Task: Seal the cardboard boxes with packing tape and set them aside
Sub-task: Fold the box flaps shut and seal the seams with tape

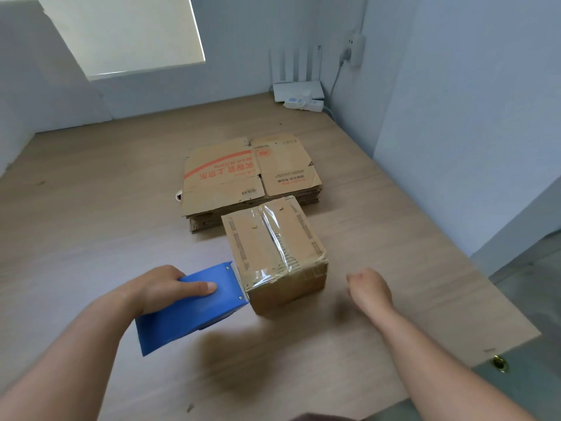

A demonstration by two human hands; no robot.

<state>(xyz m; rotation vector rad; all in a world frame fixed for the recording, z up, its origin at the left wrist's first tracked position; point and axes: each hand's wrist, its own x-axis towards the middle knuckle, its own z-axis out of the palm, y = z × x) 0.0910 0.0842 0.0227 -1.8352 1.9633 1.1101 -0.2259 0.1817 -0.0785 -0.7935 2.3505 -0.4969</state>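
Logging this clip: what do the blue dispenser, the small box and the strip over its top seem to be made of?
The blue dispenser looks like moulded plastic: matte, evenly coloured, with small metal fasteners at its front. The small box is brown cardboard, dull and printed. The strip seems clear plastic tape: glossy, wrinkled highlights, print showing through.

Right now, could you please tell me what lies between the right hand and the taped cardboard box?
Only bare wooden table lies there. In the head view the right hand hovers beside the cardboard box, not touching it.
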